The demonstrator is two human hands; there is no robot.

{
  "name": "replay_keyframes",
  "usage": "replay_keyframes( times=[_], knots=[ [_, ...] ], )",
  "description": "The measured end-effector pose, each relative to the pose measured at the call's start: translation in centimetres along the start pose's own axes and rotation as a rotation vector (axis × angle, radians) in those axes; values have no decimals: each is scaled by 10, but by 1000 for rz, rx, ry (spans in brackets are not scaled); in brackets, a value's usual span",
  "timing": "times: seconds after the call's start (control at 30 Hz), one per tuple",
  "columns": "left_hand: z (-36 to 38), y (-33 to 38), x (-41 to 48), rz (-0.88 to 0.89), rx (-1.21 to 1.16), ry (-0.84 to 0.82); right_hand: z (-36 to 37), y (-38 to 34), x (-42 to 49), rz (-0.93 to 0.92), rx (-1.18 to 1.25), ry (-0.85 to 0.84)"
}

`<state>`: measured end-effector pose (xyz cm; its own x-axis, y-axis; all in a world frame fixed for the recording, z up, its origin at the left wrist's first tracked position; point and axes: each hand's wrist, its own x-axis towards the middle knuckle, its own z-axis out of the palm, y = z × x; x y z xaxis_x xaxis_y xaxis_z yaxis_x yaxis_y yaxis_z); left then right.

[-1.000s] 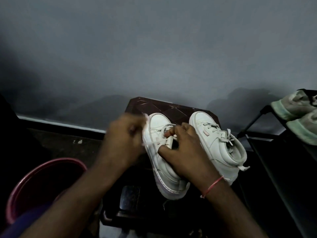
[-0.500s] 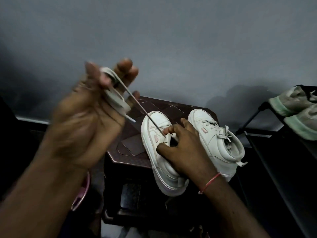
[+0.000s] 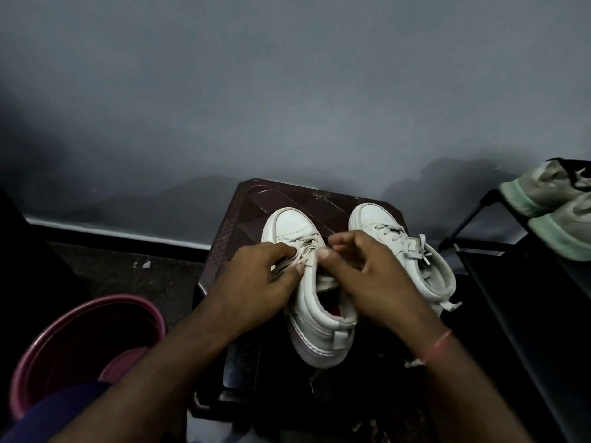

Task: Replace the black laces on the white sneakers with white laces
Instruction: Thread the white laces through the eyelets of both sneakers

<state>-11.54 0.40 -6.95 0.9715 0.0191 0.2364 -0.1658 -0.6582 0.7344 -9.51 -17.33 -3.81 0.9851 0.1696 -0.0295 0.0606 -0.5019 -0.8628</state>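
Head view: left hand [image 3: 256,282] pinching the lace [image 3: 303,251] at the eyelets of the left sneaker [image 3: 297,225] on the stool [image 3: 256,199]. Right hand [image 3: 371,282] gripping its tongue. Risk: the heel seems to be overhanging the near edge, so a hard tug could tip it off.

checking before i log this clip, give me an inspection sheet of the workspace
surface: dark brown stool, patterned top, both sneakers on it
job's things: unfinished sneaker with white lace part threaded; laced sneaker beside it; black laces not seen
clutter: pink bucket on the floor
grips: left hand pinches the white lace; right hand holds the unfinished sneaker's upper
cables: nothing seen
surroundings: grey wall; dark rack carrying green-soled shoes
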Motion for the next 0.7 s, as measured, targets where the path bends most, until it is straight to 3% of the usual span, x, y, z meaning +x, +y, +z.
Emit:
replay_keyframes(
  times=[0.17, 0.3, 0.43, 0.6, 0.7],
  knots=[
    [7, -6, 2, -11, -93, 21, -17, 8, -2, 25, -21, -43],
    [13, 1, 2, -141, -444, -29, -20, 6, -1, 63, 107, -112],
    [17, 8, 0, -201, -595, 1, -15, 8, -1, -60, -7, -88],
    [16, 7, 0, -279, -785, 236, 0, 10, -6, 8, 437, -72],
    [16, 5, -3, -347, -864, 327, 3, 10, -10, 26, 554, -98]
  ],
)
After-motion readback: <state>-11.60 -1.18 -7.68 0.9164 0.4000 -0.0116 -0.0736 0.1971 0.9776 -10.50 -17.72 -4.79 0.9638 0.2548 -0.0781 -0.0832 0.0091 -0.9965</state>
